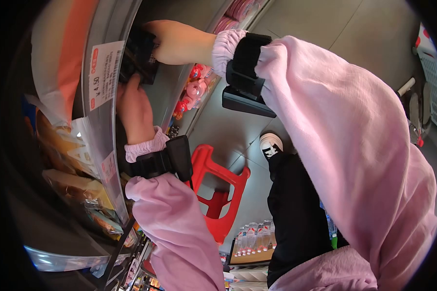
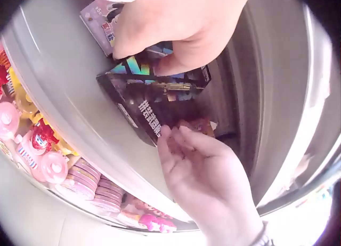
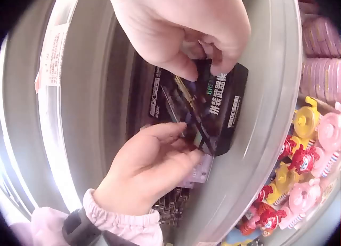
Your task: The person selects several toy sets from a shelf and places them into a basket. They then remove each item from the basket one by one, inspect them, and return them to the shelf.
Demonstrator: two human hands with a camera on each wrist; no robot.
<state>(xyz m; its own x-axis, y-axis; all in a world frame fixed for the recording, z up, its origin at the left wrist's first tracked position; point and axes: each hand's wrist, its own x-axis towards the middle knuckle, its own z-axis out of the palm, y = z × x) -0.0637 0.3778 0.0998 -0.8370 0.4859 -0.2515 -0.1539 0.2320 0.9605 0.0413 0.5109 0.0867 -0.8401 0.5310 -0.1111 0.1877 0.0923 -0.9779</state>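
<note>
A black printed toy box (image 2: pixel 154 94), with white lettering, a shiny rainbow patch and a gold weapon picture, is between both hands over a shelf. In the left wrist view my left hand (image 2: pixel 184 30) pinches one end of it, thumb and fingers curled. My right hand (image 2: pixel 210 176) grips the opposite end with its fingertips. Viewed from the right wrist, the right hand (image 3: pixel 186 27) holds the upper end of the box (image 3: pixel 226 105), and the left hand (image 3: pixel 144 163) has its fingers at the lower end. From the head, the hands partly hide the box (image 1: pixel 141 56).
A lilac box (image 2: pixel 98 22) sits beside the toy box. Pink, yellow and red toys (image 3: pixel 303 166) line the neighbouring shelf. A price tag (image 1: pixel 104 72) hangs on the shelf edge, with snack packets (image 1: pixel 77 189) nearby. A red stool (image 1: pixel 233 199) stands on the floor.
</note>
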